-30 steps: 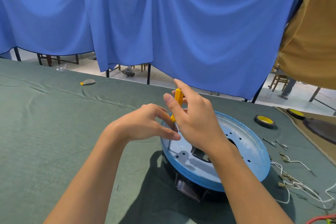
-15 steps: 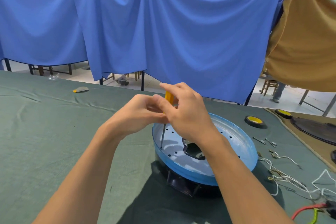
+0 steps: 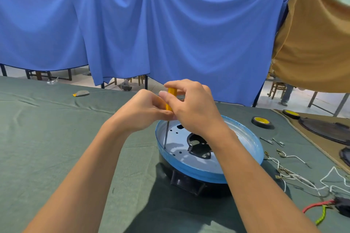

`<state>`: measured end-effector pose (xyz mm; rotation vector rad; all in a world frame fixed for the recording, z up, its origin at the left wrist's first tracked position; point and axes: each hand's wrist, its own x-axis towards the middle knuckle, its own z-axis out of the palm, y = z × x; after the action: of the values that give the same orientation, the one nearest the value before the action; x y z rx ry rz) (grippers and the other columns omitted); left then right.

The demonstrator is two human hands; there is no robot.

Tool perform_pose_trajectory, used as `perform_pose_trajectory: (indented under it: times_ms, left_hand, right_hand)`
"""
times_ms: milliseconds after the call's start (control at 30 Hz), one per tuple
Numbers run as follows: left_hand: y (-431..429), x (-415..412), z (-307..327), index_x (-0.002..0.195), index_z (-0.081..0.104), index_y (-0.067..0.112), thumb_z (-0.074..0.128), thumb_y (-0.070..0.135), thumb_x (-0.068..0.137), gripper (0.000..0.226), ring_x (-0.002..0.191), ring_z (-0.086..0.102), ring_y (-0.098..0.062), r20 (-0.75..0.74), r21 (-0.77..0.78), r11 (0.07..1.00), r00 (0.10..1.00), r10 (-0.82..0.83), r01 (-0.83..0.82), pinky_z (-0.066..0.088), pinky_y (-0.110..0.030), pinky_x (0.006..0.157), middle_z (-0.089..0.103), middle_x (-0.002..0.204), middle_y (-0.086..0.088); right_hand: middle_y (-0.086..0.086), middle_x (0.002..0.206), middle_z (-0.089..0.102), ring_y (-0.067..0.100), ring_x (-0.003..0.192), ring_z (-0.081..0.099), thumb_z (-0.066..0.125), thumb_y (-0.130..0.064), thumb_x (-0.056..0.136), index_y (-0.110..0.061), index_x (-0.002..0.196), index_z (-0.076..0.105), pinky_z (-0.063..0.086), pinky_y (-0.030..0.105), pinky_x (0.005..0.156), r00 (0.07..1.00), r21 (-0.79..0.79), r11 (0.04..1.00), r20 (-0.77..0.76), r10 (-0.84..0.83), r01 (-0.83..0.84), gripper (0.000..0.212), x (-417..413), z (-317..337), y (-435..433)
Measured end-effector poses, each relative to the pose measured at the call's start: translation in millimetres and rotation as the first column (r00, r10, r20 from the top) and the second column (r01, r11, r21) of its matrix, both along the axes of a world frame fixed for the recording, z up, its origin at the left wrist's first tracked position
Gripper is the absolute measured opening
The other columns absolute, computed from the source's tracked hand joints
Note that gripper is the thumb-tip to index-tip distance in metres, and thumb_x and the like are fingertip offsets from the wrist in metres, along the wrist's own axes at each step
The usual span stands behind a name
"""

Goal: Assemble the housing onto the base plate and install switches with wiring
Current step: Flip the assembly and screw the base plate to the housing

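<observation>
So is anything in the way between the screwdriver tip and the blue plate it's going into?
Nothing visible. The left hand and right hand grip the yellow-handled screwdriver high up; its bare shaft runs clear down to the blue plate by its left rim. Any screw under the tip is too small to see.

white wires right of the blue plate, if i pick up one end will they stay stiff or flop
Probably floppy: the white wires lie in loose loops and kinks on the green cloth. Likely light, being thin. They cross in a tangle, so pulling one may drag others, and the metal terminals could snag.
</observation>
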<state>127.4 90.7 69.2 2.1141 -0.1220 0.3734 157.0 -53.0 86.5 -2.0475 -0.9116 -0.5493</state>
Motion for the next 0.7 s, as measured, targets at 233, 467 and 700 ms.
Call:
perform_pose_trajectory:
  times_ms: [233,467,700]
  left_hand:
    - [1,-7,1,0.094,0.076,0.010,0.078,0.014,0.078,0.017,0.103,0.067,-0.028,-0.057,-0.061,0.996,0.996,-0.062,0.058,0.041,-0.048,0.106,0.074,0.099,-0.014]
    - [5,-12,4,0.093,0.074,0.007,0.076,0.002,0.077,0.017,0.094,0.072,-0.020,-0.051,-0.136,0.987,0.995,-0.088,0.080,0.044,-0.043,0.106,0.076,0.092,-0.009]
    - [-4,-9,-2,0.091,0.064,-0.006,0.082,0.018,0.060,0.044,0.097,0.070,-0.033,-0.022,-0.161,0.984,0.997,-0.074,0.069,0.042,-0.052,0.105,0.074,0.091,-0.020]
  right_hand:
    - [-0.006,0.081,0.068,0.007,0.071,0.058,0.073,-0.021,0.084,-0.026,0.095,0.075,0.048,0.017,0.072,0.998,0.077,0.996,-0.030,0.049,-0.046,0.013,0,4,-5]
    - [-0.001,0.108,0.071,0.014,0.100,0.064,0.060,-0.013,0.093,-0.017,0.125,0.065,0.049,0.025,0.092,0.982,-0.082,0.986,-0.134,0.135,-0.146,0.033,0,12,-12]
    - [-0.004,0.086,0.068,0.011,0.080,0.062,0.072,-0.028,0.085,-0.026,0.106,0.072,0.049,0.018,0.077,0.999,-0.020,1.000,0.039,0.011,-0.011,0.021,-3,6,-6]
